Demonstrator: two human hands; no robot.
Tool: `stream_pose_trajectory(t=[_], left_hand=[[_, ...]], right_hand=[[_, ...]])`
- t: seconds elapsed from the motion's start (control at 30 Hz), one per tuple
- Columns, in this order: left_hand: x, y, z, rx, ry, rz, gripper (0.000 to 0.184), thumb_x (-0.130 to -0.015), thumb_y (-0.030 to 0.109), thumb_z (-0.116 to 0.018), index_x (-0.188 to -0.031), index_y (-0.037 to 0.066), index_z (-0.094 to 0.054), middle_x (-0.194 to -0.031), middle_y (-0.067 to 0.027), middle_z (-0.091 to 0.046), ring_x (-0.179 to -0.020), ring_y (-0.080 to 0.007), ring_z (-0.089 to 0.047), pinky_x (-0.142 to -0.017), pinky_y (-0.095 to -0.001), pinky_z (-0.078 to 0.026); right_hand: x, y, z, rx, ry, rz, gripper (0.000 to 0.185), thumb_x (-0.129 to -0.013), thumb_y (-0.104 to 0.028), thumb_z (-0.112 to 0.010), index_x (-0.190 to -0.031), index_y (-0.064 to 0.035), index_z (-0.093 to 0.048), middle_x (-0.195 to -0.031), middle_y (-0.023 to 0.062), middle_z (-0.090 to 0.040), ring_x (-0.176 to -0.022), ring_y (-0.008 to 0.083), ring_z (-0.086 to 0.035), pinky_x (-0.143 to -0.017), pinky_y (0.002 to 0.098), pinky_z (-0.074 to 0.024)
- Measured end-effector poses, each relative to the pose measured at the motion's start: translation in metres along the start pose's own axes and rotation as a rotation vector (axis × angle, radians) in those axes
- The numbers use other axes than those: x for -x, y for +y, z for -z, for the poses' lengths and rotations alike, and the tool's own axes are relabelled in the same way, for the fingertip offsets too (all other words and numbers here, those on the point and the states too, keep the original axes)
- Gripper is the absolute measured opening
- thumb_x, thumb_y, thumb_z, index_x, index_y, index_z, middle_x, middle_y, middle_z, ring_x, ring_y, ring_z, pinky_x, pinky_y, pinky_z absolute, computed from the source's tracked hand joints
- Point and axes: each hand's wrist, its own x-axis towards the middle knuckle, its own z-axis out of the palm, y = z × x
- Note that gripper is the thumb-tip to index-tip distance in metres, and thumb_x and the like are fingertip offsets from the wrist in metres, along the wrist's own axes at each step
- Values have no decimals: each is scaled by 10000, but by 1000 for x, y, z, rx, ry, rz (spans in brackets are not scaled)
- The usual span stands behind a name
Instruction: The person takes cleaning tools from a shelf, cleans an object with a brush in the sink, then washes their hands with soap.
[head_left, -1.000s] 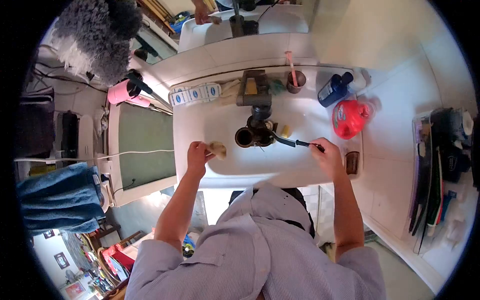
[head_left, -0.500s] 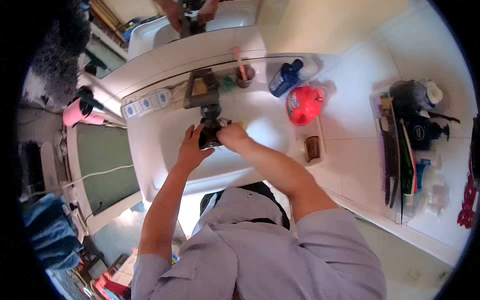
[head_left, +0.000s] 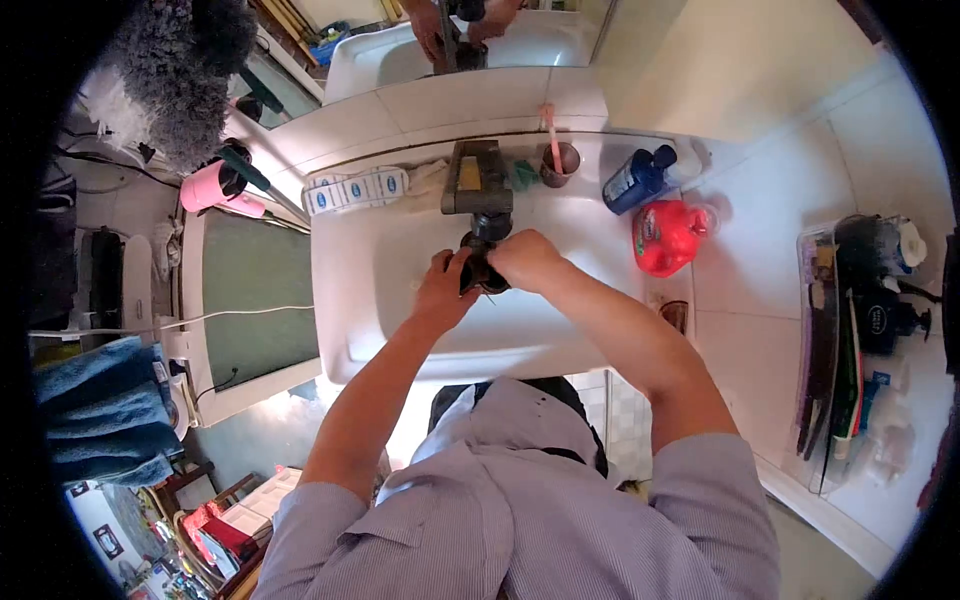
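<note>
A dark, shiny, hollow-looking object (head_left: 483,272) is held over the white sink (head_left: 400,335), right under the dark faucet (head_left: 490,222). Its exact kind does not show. My left hand (head_left: 442,287) grips it from the left, with fingers and thumb bent round its side. My right hand (head_left: 527,260) is closed in a fist against its right upper part. Those fingertips are hidden, so whatever they hold I cannot make out.
Along the sink's back ledge lie a blue-and-white packet (head_left: 355,190) and a brown cup (head_left: 560,165) with a pink toothbrush (head_left: 550,125). A blue bottle (head_left: 637,182) and a red jug (head_left: 668,238) stand at right. A pink hair dryer (head_left: 212,187) hangs at left.
The whole view has shifted, so the sink and hands appear further right. Both hands stay at the dark object under the faucet. The yellowish bit beside my right hand no longer shows.
</note>
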Motion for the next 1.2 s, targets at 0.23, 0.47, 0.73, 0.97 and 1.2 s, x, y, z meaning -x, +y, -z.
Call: stream_pose_trajectory(t=[0.23, 0.47, 0.73, 0.97, 1.2], left_hand=[[3, -13, -20, -19, 2, 5, 675, -741, 232, -692, -1322, 177, -354, -1288, -172, -367, -1103, -384, -482, -893, -451, -445], [1, -9, -8, -35, -3, 7, 669, -750, 253, -681, -1324, 178, -347, -1294, -188, -364, -1116, -386, -477, -910, -451, -440], [-2, -7, -5, -39, 0, 7, 665, -743, 243, -670, -1316, 132, -352, -1261, -214, -375, -1093, -415, -481, -917, -458, -437], [2, 0, 0, -12, -13, 22, 661, -744, 232, -680, -1315, 138, -361, -1280, -207, -368, -1109, -406, -472, -916, -450, -435], [1, -2, -2, -36, 5, 13, 656, -742, 215, -680, -1315, 147, -368, -1280, -214, -369, -1124, -396, -462, -927, -448, -425]], right_hand=[[2, -9, -55, -136, -80, -163, 192, -743, -157, -553, -819, -48, -692, -836, 149, -668, -804, 314, -649, -715, 414, -515], [2, 58, 2, -742, -326, -186, 292, -776, -280, -567, -826, -8, -661, -721, 117, -637, -572, 224, -597, -524, 373, -502], [9, 57, 43, -221, -36, 49, 218, -775, -200, -544, -825, -36, -678, -770, 165, -648, -681, 285, -642, -584, 402, -502], [-9, -5, -50, -11, 2, -4, 172, -746, -141, -551, -782, -38, -685, -857, 146, -669, -808, 307, -648, -692, 419, -520], [-17, 37, -2, -653, -439, -283, 231, -754, -191, -558, -743, 28, -631, -663, 158, -619, -552, 240, -626, -474, 372, -503]])
